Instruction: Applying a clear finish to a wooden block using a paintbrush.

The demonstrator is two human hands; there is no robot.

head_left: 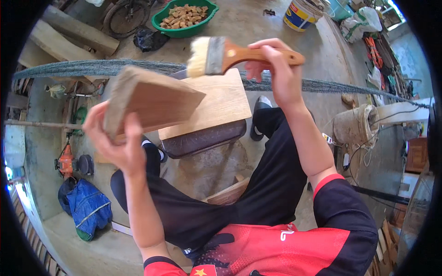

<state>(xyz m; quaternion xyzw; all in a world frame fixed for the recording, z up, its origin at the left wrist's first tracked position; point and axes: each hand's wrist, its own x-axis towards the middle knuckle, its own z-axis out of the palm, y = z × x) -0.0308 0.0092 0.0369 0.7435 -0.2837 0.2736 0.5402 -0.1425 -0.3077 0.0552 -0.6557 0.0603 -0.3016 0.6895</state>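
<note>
My left hand (120,140) grips a thick, angular wooden block (156,101), tilted up at the left of centre. My right hand (278,66) holds a wide paintbrush (251,56) by its wooden handle, with the pale bristles pointing left, above and to the right of the block. Beneath both, a light wooden board (221,101) lies on a dark, rounded-edged base (205,142) between my knees. The block hides part of the board's left side.
A grey hammock-like net (345,90) stretches across behind the board. Beyond are a green basin (170,30) of wood pieces, buckets (352,126) and timber (60,34). At left lie an orange machine (67,163) and blue bag (87,207). Wood pieces (228,193) lie below my legs.
</note>
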